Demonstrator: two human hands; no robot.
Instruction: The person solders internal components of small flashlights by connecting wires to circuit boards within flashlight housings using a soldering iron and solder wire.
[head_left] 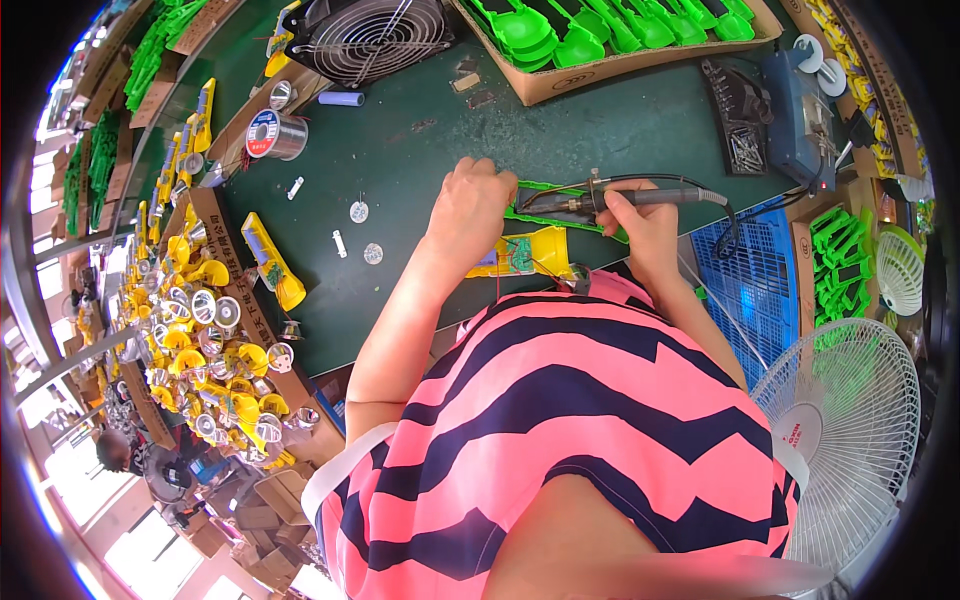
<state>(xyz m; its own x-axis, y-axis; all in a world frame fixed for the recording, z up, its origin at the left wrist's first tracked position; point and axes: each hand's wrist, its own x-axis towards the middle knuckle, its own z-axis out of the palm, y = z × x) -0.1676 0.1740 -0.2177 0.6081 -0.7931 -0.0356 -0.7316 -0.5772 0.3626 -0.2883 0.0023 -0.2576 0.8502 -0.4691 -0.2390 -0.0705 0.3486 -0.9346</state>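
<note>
Slender iron; green plastic shell

This is an assembly workshop: dark-green flat workbench, slim black-and-grey corded tool at one o'clock, silvery cylindrical wire spool at ten, heaped yellow plastic lamp bodies at nine.

The right hand grips a soldering iron.

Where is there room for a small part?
The widest bare patch of table lies between the left hand and the box of green parts. A smaller one lies between the left forearm and the yellow housing further left. It's crowded around the right hand and black tool, and in the box of reflectors.
</note>
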